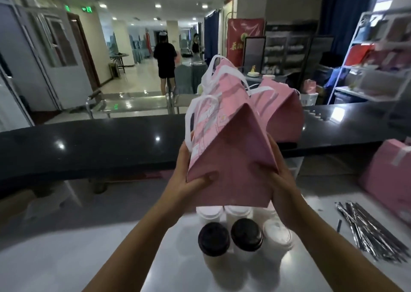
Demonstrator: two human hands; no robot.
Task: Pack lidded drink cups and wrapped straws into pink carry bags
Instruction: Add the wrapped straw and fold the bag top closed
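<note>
Head view: the bag is held over the cups at centre, tipped away. Left hand clasps its base at 9 o'clock, right hand at 3, thumbs on the near face. Paper looks light and crease-prone; I'd grip the stiffer base corners.

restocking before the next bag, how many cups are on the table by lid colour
black-lidded cups: 2
white-lidded cups: 3 in view
total: 5
The held pink bag and the right hand may hide more behind them.
</note>
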